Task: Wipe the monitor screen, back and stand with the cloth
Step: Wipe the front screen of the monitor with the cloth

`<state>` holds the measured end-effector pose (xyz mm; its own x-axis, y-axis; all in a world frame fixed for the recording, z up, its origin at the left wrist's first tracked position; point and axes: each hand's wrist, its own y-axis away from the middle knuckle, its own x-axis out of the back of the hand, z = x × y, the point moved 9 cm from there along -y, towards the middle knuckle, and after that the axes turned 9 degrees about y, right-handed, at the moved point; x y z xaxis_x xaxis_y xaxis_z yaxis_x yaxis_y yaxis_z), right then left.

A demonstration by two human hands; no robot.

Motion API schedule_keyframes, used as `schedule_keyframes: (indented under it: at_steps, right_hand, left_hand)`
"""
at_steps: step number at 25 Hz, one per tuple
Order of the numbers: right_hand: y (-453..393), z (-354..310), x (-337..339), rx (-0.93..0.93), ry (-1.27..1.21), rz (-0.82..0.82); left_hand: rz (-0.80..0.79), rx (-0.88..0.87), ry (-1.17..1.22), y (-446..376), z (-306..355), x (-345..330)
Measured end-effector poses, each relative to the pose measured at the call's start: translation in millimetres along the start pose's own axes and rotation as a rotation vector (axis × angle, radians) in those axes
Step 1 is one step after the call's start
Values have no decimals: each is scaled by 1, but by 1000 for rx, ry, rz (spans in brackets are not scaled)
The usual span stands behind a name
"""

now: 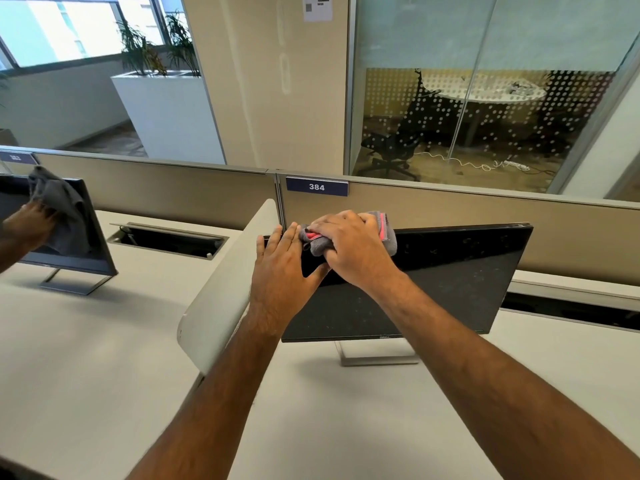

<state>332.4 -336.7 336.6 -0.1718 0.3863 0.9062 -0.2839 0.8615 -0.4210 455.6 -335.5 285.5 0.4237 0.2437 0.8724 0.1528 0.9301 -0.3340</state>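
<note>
Right hand [349, 247] is gripping the cloth [388, 233] at the monitor [450, 271] top-left corner; left hand [277, 268], fingers straight, is bracing its left edge. Pressing too hard w/ the cloth could be tipping it on the thin stand [377, 355] on the surface [346, 410].

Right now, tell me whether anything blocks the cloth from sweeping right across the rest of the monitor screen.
Nothing visible does. The right hand presses the grey cloth at the top left of the monitor screen; the glass to its right lies bare. The left hand steadies the left edge, behind the sweep.
</note>
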Motion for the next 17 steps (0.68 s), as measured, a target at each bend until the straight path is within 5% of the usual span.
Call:
schedule_keyframes:
  at_steps: [6, 13, 17]
  right_hand:
    - [18, 33, 4, 61, 1, 10]
    - [50, 118, 26, -60, -81, 142]
    - [45, 113, 27, -100, -91, 158]
  left_hand:
    - [2, -26, -61, 3, 3, 1]
    - [-5, -41, -80, 0, 6, 3]
    - [-10, -42, -66, -7, 18, 2]
